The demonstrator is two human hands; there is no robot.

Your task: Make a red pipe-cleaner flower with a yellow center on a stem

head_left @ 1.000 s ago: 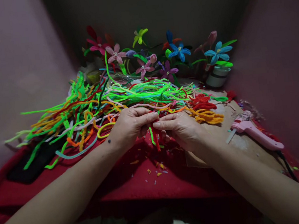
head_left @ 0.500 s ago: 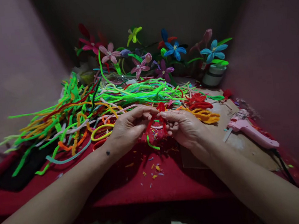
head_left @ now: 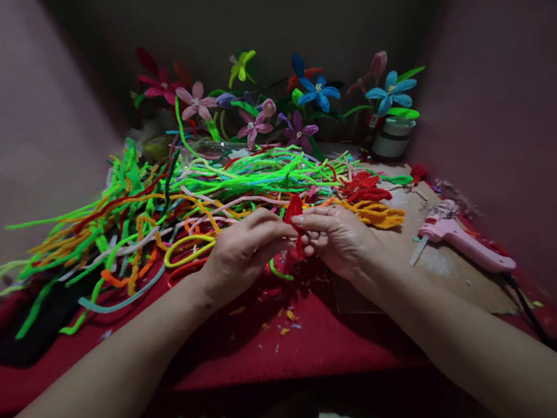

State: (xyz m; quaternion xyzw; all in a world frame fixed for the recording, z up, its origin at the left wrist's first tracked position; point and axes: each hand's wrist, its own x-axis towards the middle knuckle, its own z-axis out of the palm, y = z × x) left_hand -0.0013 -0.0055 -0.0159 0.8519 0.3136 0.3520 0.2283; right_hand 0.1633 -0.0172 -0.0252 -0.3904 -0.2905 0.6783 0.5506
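Between my two hands, above the red cloth, is a red pipe cleaner [head_left: 294, 208] bent into a narrow loop, its ends hanging down. My right hand [head_left: 345, 236] pinches it between thumb and fingers. My left hand [head_left: 243, 250] is turned with its back toward me, fingertips closed against the loop's left side; what exactly they grip is partly hidden. A short green pipe cleaner piece [head_left: 282, 272] lies on the cloth just below. Beyond my hands spreads a pile of green pipe cleaners [head_left: 254, 175]. Red pipe cleaner loops [head_left: 364, 189] and orange loops [head_left: 377, 213] lie past my right hand.
A pink glue gun [head_left: 463, 238] rests on a cardboard sheet [head_left: 447, 277] at right. Finished pipe cleaner flowers [head_left: 319, 93] stand along the back, near a jar [head_left: 394, 139]. A black flat object [head_left: 23, 328] lies at left. Coloured scraps [head_left: 289, 315] dot the red cloth [head_left: 254, 352].
My left hand has rolled over, its back now more toward me. The red loop's legs, spread apart before, are now drawn close together. The view has shifted slightly.
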